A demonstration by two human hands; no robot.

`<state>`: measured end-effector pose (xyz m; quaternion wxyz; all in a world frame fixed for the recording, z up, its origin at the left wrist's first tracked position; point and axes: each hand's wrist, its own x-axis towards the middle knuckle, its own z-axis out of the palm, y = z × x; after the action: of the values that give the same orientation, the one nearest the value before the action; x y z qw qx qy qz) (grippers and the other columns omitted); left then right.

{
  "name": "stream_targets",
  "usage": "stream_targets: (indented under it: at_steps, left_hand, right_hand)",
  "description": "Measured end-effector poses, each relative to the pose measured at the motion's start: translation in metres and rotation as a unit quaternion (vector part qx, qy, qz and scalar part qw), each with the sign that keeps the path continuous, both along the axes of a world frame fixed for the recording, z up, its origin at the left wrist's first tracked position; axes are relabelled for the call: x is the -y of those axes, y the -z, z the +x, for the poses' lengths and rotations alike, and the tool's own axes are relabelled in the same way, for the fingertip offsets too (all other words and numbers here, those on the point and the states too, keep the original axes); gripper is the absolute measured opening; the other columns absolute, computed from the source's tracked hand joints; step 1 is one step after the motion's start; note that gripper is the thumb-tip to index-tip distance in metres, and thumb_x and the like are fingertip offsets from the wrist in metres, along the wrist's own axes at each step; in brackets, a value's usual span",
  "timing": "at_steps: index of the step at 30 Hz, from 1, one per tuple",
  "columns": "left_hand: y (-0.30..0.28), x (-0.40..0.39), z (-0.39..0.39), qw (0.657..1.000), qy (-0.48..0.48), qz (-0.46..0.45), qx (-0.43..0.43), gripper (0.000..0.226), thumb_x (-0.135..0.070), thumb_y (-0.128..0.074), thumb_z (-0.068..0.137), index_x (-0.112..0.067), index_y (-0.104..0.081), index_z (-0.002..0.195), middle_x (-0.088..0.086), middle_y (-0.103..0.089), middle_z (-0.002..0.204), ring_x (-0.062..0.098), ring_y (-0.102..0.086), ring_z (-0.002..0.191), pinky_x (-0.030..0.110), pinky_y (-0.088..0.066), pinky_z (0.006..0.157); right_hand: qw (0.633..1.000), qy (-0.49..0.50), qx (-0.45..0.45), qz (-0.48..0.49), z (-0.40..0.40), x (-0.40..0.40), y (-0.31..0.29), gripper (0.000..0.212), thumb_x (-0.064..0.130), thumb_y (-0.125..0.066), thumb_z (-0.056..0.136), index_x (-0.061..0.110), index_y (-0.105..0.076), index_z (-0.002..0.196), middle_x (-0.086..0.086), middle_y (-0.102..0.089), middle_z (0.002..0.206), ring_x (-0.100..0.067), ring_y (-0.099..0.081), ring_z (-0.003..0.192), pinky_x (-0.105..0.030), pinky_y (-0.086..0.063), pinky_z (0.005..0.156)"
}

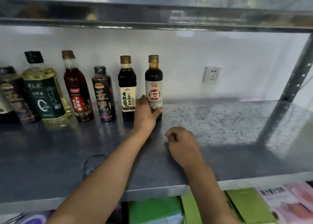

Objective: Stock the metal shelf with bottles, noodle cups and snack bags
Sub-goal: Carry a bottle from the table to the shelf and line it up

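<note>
White wall backs a metal shelf (211, 122) that fills the frame, its steel deck running from lower left to an upright post at the right. Across the upper left, a row of bottles stands against the wall, labels facing out, likely so each can be read: a dark bottle (10, 95) cut by the left edge, a yellow oil bottle (45, 90), a red-labelled sesame oil bottle (77, 90), a black bottle (103, 95), and a soy sauce bottle with a cream label (127, 90). Just right of it stands the newest-looking addition, a soy sauce bottle with a white label (153, 81). The left hand (145, 112) wraps its base, fingers grasping it, apparently to line it up with the row. The right hand (182, 144) rests on the deck nearby, fingers loosely curled and holding nothing. A wall socket (212, 74) sits further right; green cartons (152, 210) show below the shelf.
</note>
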<state>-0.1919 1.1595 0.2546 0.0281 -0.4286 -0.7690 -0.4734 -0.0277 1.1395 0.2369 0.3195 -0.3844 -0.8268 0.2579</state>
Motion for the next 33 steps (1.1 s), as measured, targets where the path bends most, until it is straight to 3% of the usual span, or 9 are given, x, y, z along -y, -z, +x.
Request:
stream_targets:
  at_steps: [6, 10, 13, 15, 18, 21, 26, 29, 33]
  left_hand:
    - [-0.010, 0.023, 0.030, 0.998, 0.014, 0.042, -0.038, 0.068, -0.023, -0.067, 0.089, -0.001, -0.032, 0.142, 0.019, -0.043, 0.136, 0.033, -0.045, 0.125, 0.043, -0.041, 0.106]
    - [-0.018, 0.042, 0.066, 0.985, 0.128, 0.011, -0.115, 0.063, -0.023, -0.056, 0.097, -0.004, -0.026, 0.149, 0.018, -0.032, 0.152, 0.031, -0.030, 0.141, 0.040, -0.029, 0.116]
    - [-0.014, 0.071, 0.097, 0.963, 0.229, 0.027, -0.138, 0.063, -0.020, -0.053, 0.099, -0.003, -0.022, 0.151, 0.018, -0.026, 0.157, 0.031, -0.021, 0.147, 0.042, -0.024, 0.119]
    - [0.004, 0.102, 0.115, 0.935, 0.311, 0.066, -0.157, 0.059, -0.016, -0.052, 0.099, 0.001, -0.027, 0.149, 0.022, -0.028, 0.155, 0.034, -0.021, 0.146, 0.044, -0.023, 0.119]
    - [0.043, 0.152, 0.148, 0.888, 0.424, 0.091, -0.152, 0.057, -0.015, -0.052, 0.098, 0.001, -0.030, 0.148, 0.022, -0.029, 0.155, 0.032, -0.021, 0.147, 0.043, -0.021, 0.120]
    - [0.073, 0.202, 0.193, 0.830, 0.531, 0.072, -0.151, 0.059, -0.019, -0.047, 0.101, -0.003, -0.023, 0.152, 0.014, -0.022, 0.160, 0.024, -0.012, 0.150, 0.039, -0.016, 0.122]
    - [0.081, 0.296, 0.268, 0.731, 0.652, 0.080, -0.183, 0.059, -0.023, -0.041, 0.104, -0.008, -0.016, 0.155, 0.007, -0.014, 0.163, 0.019, -0.005, 0.151, 0.031, -0.002, 0.121]
    - [0.081, 0.359, 0.306, 0.673, 0.709, 0.090, -0.190, 0.062, -0.029, -0.039, 0.104, -0.014, -0.009, 0.156, 0.002, -0.004, 0.164, 0.015, 0.006, 0.150, 0.028, 0.006, 0.118]
    - [0.080, 0.438, 0.352, 0.600, 0.765, 0.115, -0.205, 0.066, -0.033, -0.047, 0.101, -0.015, -0.015, 0.156, -0.001, -0.002, 0.161, 0.008, 0.011, 0.142, 0.027, 0.009, 0.114]
  right_hand:
    - [0.995, 0.097, -0.003, 0.002, 0.004, 0.010, -0.009, 0.024, 0.004, -0.051, 0.088, 0.007, -0.071, 0.101, -0.014, -0.068, 0.110, -0.030, -0.060, 0.105, -0.035, -0.048, 0.088]
    - [0.981, 0.194, 0.003, 0.024, 0.019, 0.033, -0.011, 0.027, 0.006, -0.050, 0.090, 0.002, -0.071, 0.107, -0.018, -0.070, 0.107, -0.034, -0.063, 0.102, -0.038, -0.049, 0.085]
    - [0.959, 0.276, -0.063, 0.016, 0.050, 0.068, 0.008, 0.033, 0.008, -0.047, 0.097, 0.005, -0.065, 0.124, -0.014, -0.061, 0.132, -0.028, -0.052, 0.127, -0.030, -0.038, 0.103]
    - [0.939, 0.319, -0.127, 0.015, 0.078, 0.110, 0.031, 0.036, 0.010, -0.046, 0.101, 0.006, -0.057, 0.135, -0.011, -0.048, 0.147, -0.023, -0.036, 0.143, -0.026, -0.024, 0.114]
    - [0.898, 0.410, -0.159, 0.023, 0.121, 0.180, 0.052, 0.041, 0.018, -0.044, 0.104, 0.012, -0.047, 0.144, -0.001, -0.038, 0.154, -0.008, -0.024, 0.146, -0.022, -0.015, 0.118]
    - [0.854, 0.501, -0.134, 0.043, 0.156, 0.254, 0.062, 0.043, 0.023, -0.042, 0.105, 0.016, -0.043, 0.147, 0.001, -0.035, 0.156, -0.009, -0.021, 0.147, -0.018, -0.013, 0.115]
    - [0.778, 0.619, -0.091, 0.055, 0.193, 0.381, 0.055, 0.044, 0.029, -0.039, 0.105, 0.022, -0.041, 0.148, 0.007, -0.032, 0.158, -0.004, -0.020, 0.147, -0.028, -0.017, 0.121]
    - [0.735, 0.668, -0.098, 0.061, 0.212, 0.460, 0.046, 0.041, 0.031, -0.040, 0.105, 0.026, -0.045, 0.145, 0.011, -0.036, 0.155, -0.003, -0.025, 0.145, -0.022, -0.019, 0.117]
    - [0.663, 0.736, -0.120, 0.065, 0.228, 0.569, 0.039, 0.041, 0.036, -0.040, 0.104, 0.030, -0.046, 0.144, 0.012, -0.039, 0.154, -0.004, -0.030, 0.143, -0.029, -0.023, 0.119]
